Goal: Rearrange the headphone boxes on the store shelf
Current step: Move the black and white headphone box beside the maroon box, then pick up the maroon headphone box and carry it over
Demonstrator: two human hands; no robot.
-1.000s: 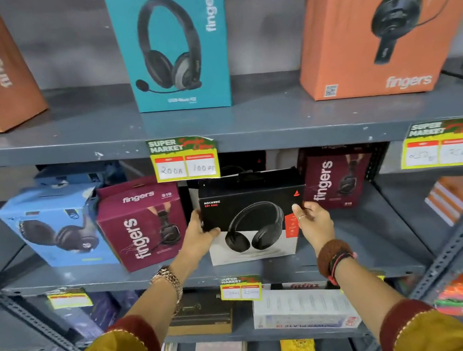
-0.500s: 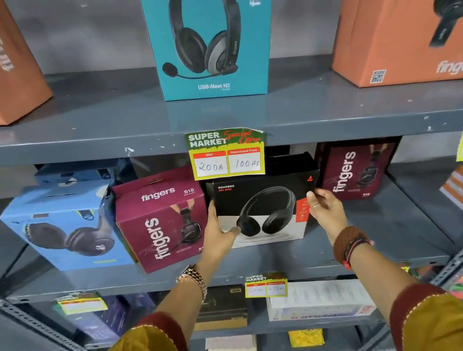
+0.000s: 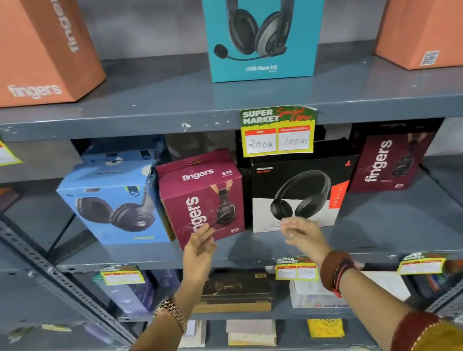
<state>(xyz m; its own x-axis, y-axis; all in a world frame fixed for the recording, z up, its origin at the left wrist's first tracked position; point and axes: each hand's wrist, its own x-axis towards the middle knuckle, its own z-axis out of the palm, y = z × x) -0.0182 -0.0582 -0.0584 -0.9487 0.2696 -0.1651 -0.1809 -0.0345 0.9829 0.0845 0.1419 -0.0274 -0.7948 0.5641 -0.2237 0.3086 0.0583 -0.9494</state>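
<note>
A black-and-white headphone box (image 3: 300,189) stands on the middle shelf (image 3: 381,231), between a maroon "fingers" box (image 3: 202,198) on its left and a second maroon box (image 3: 392,161) set further back on its right. A light blue headphone box (image 3: 115,203) stands left of those. My left hand (image 3: 200,249) hovers open just below the first maroon box. My right hand (image 3: 302,232) hovers open before the lower edge of the black-and-white box. Neither hand holds anything.
The top shelf carries a teal headset box (image 3: 264,19) flanked by two orange boxes (image 3: 19,50) (image 3: 435,6). A yellow price tag (image 3: 278,133) hangs from the shelf edge over the black-and-white box. Lower shelves hold flat boxes and packets. A slotted metal upright (image 3: 30,257) runs diagonally at left.
Both hands let go of the black-and-white box, which now rests on the middle shelf, and drew back toward me and downward. The view shifted, so the shelf appears further right.
</note>
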